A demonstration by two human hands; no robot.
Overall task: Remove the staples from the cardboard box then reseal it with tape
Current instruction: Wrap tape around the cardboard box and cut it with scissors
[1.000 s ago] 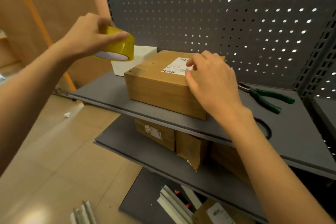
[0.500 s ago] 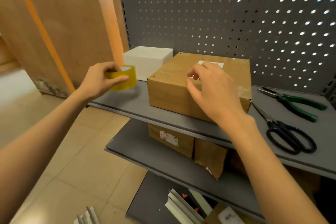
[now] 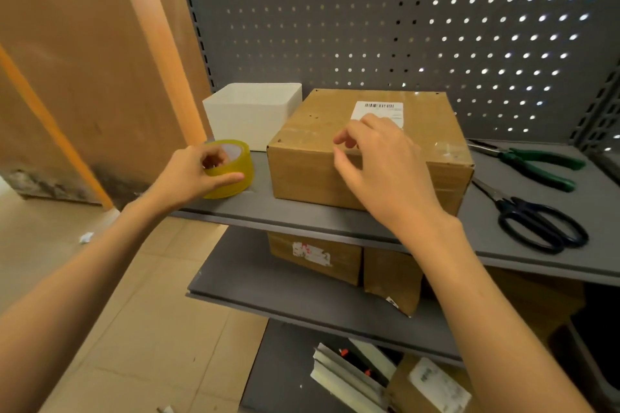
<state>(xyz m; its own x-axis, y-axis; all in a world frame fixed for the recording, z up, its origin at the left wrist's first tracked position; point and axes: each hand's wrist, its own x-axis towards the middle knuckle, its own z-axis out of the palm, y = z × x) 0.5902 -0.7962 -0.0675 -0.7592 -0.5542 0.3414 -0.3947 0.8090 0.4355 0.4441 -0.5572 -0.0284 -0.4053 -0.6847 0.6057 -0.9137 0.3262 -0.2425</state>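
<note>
A closed brown cardboard box (image 3: 315,144) with a white barcode label sits on the grey top shelf (image 3: 335,221). My right hand (image 3: 385,164) rests over its front top edge, fingers spread and holding nothing. My left hand (image 3: 198,171) grips a roll of yellow tape (image 3: 236,164) that rests flat on the shelf just left of the box. Clear tape shines on the box's right top edge.
A white box (image 3: 251,111) stands behind the tape roll. Green-handled pliers (image 3: 536,164) and black scissors (image 3: 536,221) lie right of the cardboard box. Brown parcels (image 3: 315,255) fill the shelf below. A grey pegboard (image 3: 402,27) backs the shelves; a wooden panel (image 3: 84,60) stands at left.
My left hand has brought the tape roll down from the air onto the shelf beside the box. My right hand slid from the label toward the box's front edge.
</note>
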